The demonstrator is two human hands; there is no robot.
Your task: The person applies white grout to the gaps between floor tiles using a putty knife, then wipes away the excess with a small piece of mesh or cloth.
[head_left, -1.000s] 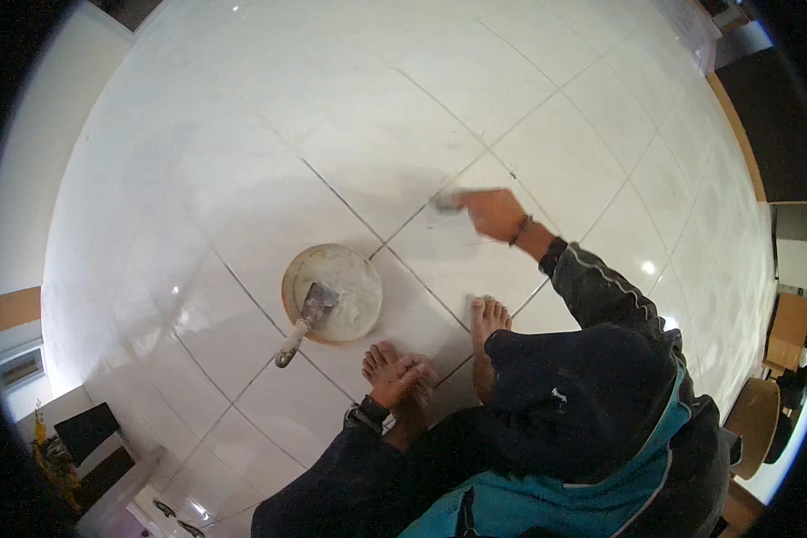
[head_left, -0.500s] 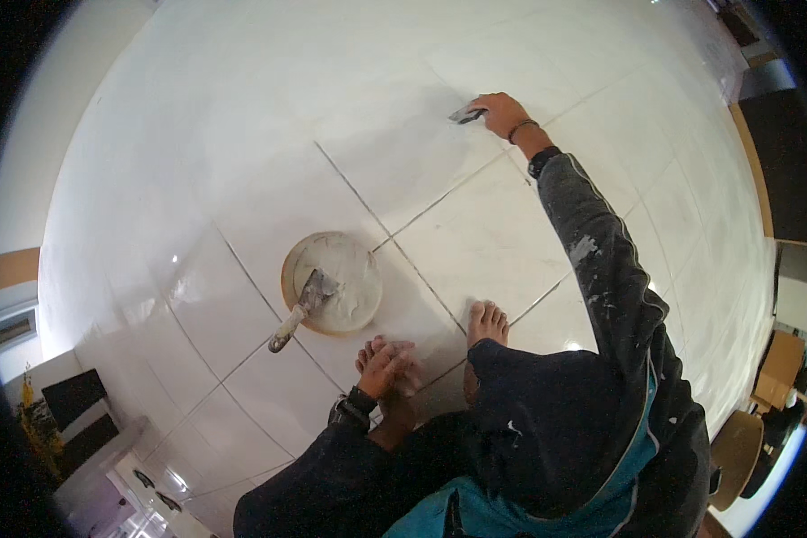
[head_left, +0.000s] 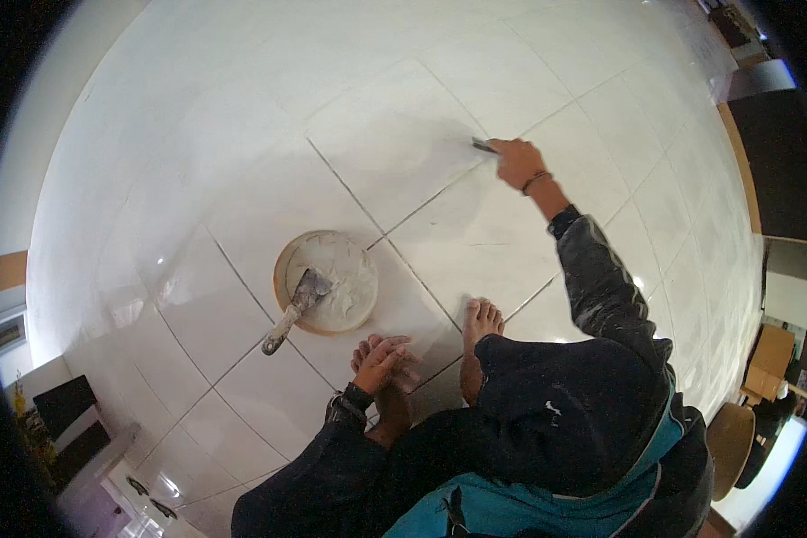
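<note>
My right hand (head_left: 518,163), reaching out over the tiled floor, is closed around a flat scraper (head_left: 483,144); its thin grey blade shows nearly edge-on. Whether the blade touches the tile, I cannot tell. Nearer to me and to the left stands a round tub (head_left: 282,278) of whitish paste. A putty knife (head_left: 308,293) leans across its rim, blade in the paste and smeared handle sticking out toward the lower left. My left hand (head_left: 381,366) rests over my left foot with its fingers stretched out, just below the tub, holding nothing.
Glossy white floor tiles (head_left: 475,238) with dark joint lines spread all around, hazy with white film toward the far side. My bare right foot (head_left: 481,321) stands right of the tub. A cardboard box (head_left: 768,362) and a round brown stool-like thing (head_left: 730,448) are at the right edge.
My right hand has drawn the scraper back toward me and slightly right, and the blade has turned from showing its face to nearly edge-on. My left hand stays on the foot.
</note>
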